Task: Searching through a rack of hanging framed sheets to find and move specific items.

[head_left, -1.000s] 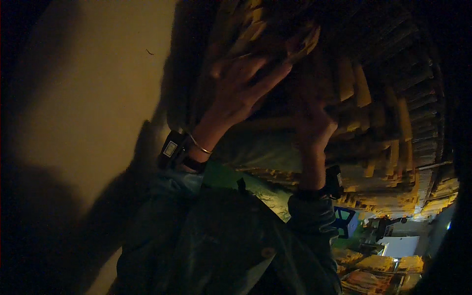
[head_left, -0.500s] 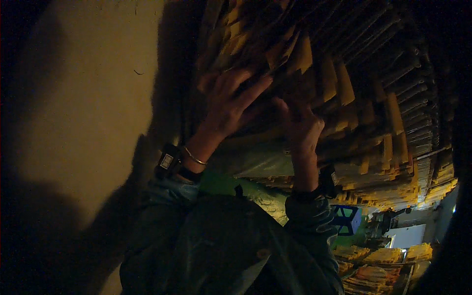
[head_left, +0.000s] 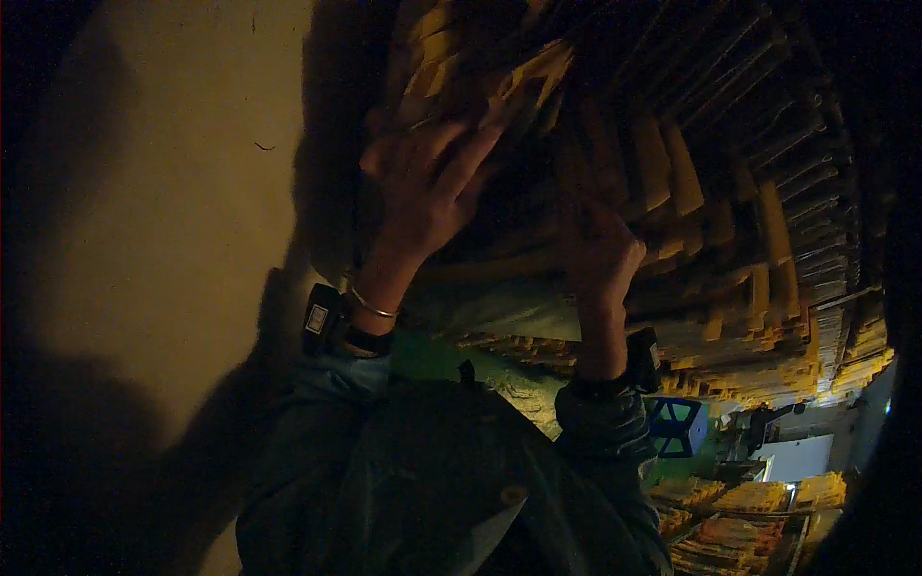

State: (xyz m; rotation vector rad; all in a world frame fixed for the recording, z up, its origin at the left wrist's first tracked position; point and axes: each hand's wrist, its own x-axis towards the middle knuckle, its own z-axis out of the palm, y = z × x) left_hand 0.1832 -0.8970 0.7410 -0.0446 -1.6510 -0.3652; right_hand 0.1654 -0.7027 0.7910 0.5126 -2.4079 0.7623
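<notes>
My left hand reaches up among yellow-tan flat pieces that hang in a dense row. Its fingers are stretched and spread, and their tips come up against the pieces, with nothing plainly gripped. To the right, my right hand is raised beside the same row. Its fingers run into deep shadow, so their closing and anything between them is hidden. Close to the right hand hang more tan strips. A dark strap with a small box sits on each wrist, and a thin bangle circles the left one.
A pale beige wall rises along the left. Dark rods line the upper right above the hanging pieces. Lower right are a blue stool-like frame, a green floor and stacks of yellow-orange pieces.
My left hand has shifted slightly left and up, and the pieces at its fingertips have swung. The right hand has moved slightly right, its fingers now deeper in shadow.
</notes>
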